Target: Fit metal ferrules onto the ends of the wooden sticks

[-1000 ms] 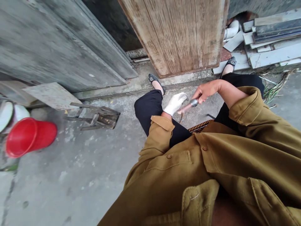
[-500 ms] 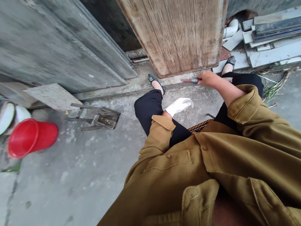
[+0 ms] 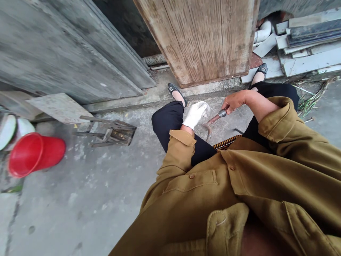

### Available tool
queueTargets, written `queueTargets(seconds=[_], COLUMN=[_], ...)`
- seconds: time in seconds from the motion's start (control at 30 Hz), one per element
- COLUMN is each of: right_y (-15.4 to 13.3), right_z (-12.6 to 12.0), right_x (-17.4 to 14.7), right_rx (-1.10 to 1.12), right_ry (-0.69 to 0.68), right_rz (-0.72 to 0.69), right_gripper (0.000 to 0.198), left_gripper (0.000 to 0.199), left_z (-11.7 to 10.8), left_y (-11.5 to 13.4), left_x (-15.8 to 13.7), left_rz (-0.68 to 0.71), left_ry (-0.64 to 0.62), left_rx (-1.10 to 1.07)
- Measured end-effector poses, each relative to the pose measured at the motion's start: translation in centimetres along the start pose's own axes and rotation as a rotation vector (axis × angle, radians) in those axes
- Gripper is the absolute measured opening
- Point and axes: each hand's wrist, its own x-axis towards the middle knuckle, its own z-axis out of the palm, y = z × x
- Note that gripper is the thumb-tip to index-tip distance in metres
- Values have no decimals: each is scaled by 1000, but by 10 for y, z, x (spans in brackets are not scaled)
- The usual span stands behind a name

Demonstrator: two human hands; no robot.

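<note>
Head view: a hooked tool (image 3: 216,117) is held by the R hand (image 3: 236,101) just R of frame centre, btwn the dark-trousered knees; its curved end is hung down-left, though whether the floor (image 3: 80,206) is touched there can't be told. The R grip is closed round the upper handle, above a grey metal-looking band, prob. so that the fingers are kept back from the hook. The L hand (image 3: 195,114) is covered by a white glove, prob. for protection, and is placed just up-left of the hook; its grip is half curled, w/ fingertips turned in, & whether anything is pinched there can't be told. Re edges: a concrete ledge (image 3: 213,88) is run across upper centre, w/ a wooden panel (image 3: 207,42) stood behind it, so forward reach is prob. limited. Sideways swing is bounded by the knees, L & R. More room is given at lower left, where floor is spread btwn the red bucket (image 3: 37,154), a small wooden stand (image 3: 114,135) & the brown shirt (image 3: 186,199). Stacked boards (image 3: 311,53) are piled upper right.
</note>
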Motion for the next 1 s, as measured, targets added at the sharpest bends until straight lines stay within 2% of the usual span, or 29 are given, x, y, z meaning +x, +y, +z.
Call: queueTargets(seconds=[0.07, 0.13, 0.17, 0.23, 0.33, 0.43, 0.5, 0.53, 0.6, 0.67, 0.7, 0.77, 0.83, 0.93, 1.0], right_y=[1, 1, 1, 4, 12, 23, 28, 29, 28, 24, 22, 17, 12, 4, 1], right_z=[-1, -2, -3, -4, -8, -12, -12, -12, -9, -3, 0, 6, 10, 11, 9], right_x=[-3, -6, -7, -8, -4, 6, 13, 15, 18, 19, 20, 19, 18, 12, 7], right_rx=[26, 158, 264, 498, 797, 858, 647, 474, 105, -154, -213, -224, -152, 37, 190], right_ry=[-75, -117, -89, 83, 505, 832, 888, 869, 731, 502, 362, 93, -103, -259, -301], right_rz=[-27, -157, -244, -378, -396, -235, -28, 86, 279, 370, 378, 331, 237, 40, -108], right_gripper=[25, 25, 26, 26, 28, 26, 18, 15, 18, 22, 21, 17, 18, 24, 26], left_gripper=[25, 29, 31, 34, 33, 30, 33, 35, 39, 42, 42, 40, 34, 25, 21], left_z=[1, 4, 5, 6, 7, 10, 13, 14, 14, 12, 10, 5, 1, -3, -3], left_y=[1, -1, -3, -7, -14, -14, -10, -7, 0, 4, 4, 3, 0, -6, -9], left_x=[0, 1, 2, 3, 4, 1, -3, -5, -8, -9, -9, -8, -5, 0, 3], left_rz=[6, 8, 4, -12, -13, -17, -48, -63, -72, -62, -53, -22, 22, 50, 44], left_ry=[-63, -115, -121, -122, -196, -393, -521, -568, -607, -567, -517, -386, -250, -80, 1], left_rx=[46, 89, 90, 57, 51, 75, 45, 24, -6, -22, -28, -39, -41, 22, 104])
